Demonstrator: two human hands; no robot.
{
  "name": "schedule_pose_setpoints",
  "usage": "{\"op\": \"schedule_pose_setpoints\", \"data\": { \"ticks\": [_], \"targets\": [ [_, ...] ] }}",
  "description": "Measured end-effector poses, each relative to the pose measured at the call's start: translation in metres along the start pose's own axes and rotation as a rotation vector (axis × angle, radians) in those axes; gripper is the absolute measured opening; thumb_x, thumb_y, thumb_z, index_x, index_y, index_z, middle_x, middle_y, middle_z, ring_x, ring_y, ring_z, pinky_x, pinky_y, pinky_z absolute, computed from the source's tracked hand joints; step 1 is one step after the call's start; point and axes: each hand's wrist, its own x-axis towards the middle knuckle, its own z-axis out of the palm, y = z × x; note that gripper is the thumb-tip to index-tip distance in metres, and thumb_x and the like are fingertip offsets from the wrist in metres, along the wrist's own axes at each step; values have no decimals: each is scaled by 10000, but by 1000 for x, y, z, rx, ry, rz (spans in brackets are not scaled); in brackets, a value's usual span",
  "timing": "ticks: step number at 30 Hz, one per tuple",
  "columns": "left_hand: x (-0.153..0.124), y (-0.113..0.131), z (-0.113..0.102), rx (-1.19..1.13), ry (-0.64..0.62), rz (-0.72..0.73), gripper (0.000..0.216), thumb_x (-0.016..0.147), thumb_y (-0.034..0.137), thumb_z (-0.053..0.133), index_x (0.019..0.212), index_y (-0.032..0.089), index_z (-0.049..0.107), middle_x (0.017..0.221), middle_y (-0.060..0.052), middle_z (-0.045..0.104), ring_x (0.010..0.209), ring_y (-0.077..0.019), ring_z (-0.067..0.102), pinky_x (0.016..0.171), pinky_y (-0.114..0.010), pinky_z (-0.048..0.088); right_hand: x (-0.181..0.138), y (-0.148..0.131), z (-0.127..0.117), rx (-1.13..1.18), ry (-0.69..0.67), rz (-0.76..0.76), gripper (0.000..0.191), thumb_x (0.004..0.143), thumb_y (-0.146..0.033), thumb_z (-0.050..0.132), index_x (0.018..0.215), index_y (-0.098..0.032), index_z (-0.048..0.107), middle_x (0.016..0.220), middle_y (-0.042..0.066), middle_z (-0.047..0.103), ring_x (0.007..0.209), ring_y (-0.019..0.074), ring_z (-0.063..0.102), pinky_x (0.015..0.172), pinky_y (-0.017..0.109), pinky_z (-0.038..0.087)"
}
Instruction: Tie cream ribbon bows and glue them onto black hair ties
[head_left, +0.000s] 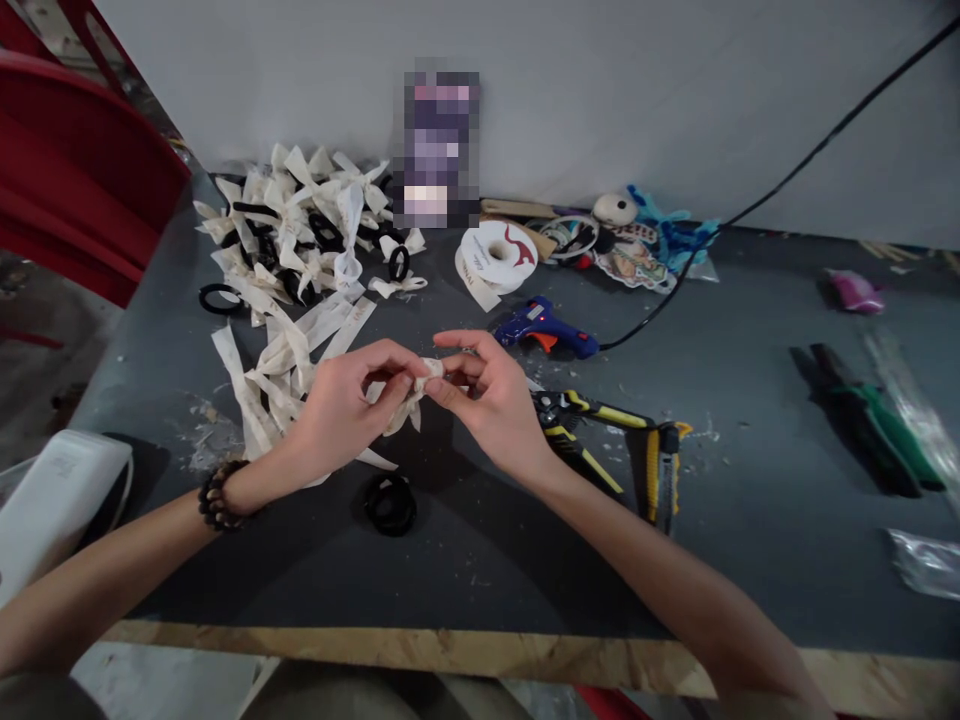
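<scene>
Both of my hands meet at the middle of the table around a cream ribbon bow [405, 413]. My left hand [358, 392] pinches it between thumb and fingers. From the other side, my right hand [491, 395] grips its knot with thumb and forefinger, the other fingers curled. Part of the bow is hidden by my fingers. Loose tied ribbons [274, 365] lie left of my left hand. Below the hands rests a small stack of black hair ties [390, 503]. A blue glue gun [547, 328] lies just beyond my right hand.
A heap of bows with black hair ties [300, 220] fills the back left. Behind my hands stands a ribbon spool [495, 257]. Yellow-black pliers [577, 420] and a yellow cutter [664, 475] lie right; a black cable [787, 170] crosses there. A white box-shaped device [67, 500] sits left.
</scene>
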Motion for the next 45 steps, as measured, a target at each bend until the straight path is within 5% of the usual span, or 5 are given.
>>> {"op": "schedule_pose_setpoints", "data": {
  "ticks": [10,29,45],
  "targets": [
    [-3,-3,4,43,99,-11,136,985,238,642,1066,221,750,976,-31,773,849,-152,728,690,-244,527,-3,0,0,-26,13,-52,433,820,-387,861,1167,-256,639,856,-20,740,715,157,623,665,316,473],
    [1,5,-1,56,3,-54,193,891,384,788,834,201,775,848,-39,782,740,-170,695,721,-284,560,-10,-2,1,-215,122,-145,383,853,-379,823,1172,-268,644,869,-11,748,764,172,672,674,315,525],
    [2,1,-3,-20,20,32,108,882,317,813,886,214,779,874,-47,784,779,-172,709,736,-291,577,-10,-9,0,-123,107,-134,346,867,-403,819,1152,-270,676,876,-1,766,802,194,708,713,346,553]
  ]
}}
